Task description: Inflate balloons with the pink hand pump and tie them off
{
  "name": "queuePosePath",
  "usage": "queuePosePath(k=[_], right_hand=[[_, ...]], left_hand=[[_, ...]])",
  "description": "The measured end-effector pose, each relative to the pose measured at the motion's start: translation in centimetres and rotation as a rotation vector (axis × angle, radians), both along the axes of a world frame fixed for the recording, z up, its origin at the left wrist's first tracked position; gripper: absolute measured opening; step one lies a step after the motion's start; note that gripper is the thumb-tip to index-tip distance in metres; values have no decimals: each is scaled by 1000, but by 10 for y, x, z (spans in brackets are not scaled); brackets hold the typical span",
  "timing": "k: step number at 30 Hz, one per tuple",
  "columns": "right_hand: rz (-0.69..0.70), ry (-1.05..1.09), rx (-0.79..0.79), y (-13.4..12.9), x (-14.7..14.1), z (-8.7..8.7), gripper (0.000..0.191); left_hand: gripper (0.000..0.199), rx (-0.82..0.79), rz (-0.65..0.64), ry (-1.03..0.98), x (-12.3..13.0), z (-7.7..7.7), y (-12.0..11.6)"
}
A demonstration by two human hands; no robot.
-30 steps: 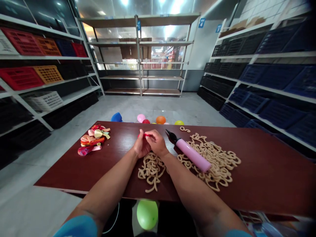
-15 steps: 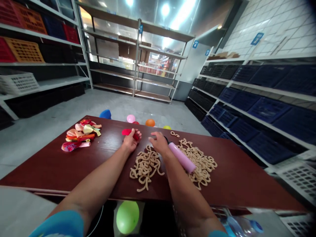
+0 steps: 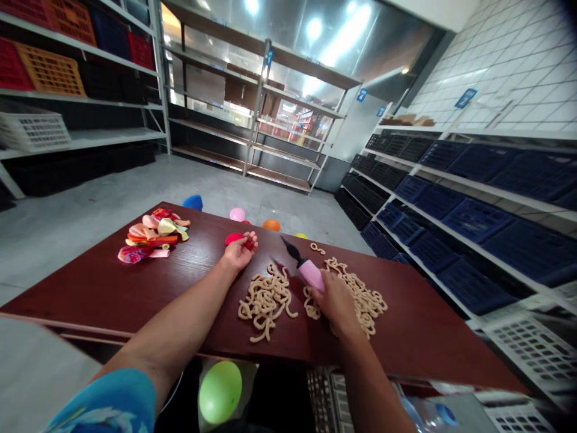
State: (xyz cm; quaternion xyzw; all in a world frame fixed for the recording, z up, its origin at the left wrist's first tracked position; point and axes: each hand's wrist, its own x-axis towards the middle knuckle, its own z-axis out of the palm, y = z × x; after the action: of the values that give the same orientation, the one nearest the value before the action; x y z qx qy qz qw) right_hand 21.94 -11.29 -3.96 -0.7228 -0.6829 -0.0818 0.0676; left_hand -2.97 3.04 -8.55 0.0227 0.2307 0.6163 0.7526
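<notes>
My left hand (image 3: 241,251) is palm up above the table, its fingers curled round a red balloon (image 3: 233,239). Wrapped round the pink body of a hand pump (image 3: 311,273) is my right hand (image 3: 334,296); the pump's black nozzle points up and left, toward my left hand. Between my forearms lies a pile of tan curled strands (image 3: 267,296). A larger pile of such strands (image 3: 367,300) is partly hidden behind my right hand. At the table's far left sit several uninflated balloons (image 3: 151,231) in mixed colours.
The dark red table (image 3: 198,264) spans the front. Beyond its far edge are blue (image 3: 193,202), pink (image 3: 237,214) and orange balloons (image 3: 271,225) on the floor. A green balloon (image 3: 220,392) is below the near edge. Crate shelves (image 3: 478,210) line the right side.
My right hand has moved right and down and now grips the pump, which has lifted with its nozzle in view. My left hand still has the red balloon. The view has shifted slightly.
</notes>
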Motion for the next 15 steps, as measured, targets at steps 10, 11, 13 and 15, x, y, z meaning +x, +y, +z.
queuePosePath(k=[10,11,13,15], right_hand=[[188,21,27,-13,-34,2,49],[186,20,26,-12,-35,1,49],[188,16,29,-10,-36,1,49],[191,9,29,-7,-38,0,50]], left_hand=[[18,44,33,-40,-1,5,-1],[18,52,39,-38,0,5,-1],[19,63,50,-33,1,4,-1],[20,70,48,-23,3,3,0]])
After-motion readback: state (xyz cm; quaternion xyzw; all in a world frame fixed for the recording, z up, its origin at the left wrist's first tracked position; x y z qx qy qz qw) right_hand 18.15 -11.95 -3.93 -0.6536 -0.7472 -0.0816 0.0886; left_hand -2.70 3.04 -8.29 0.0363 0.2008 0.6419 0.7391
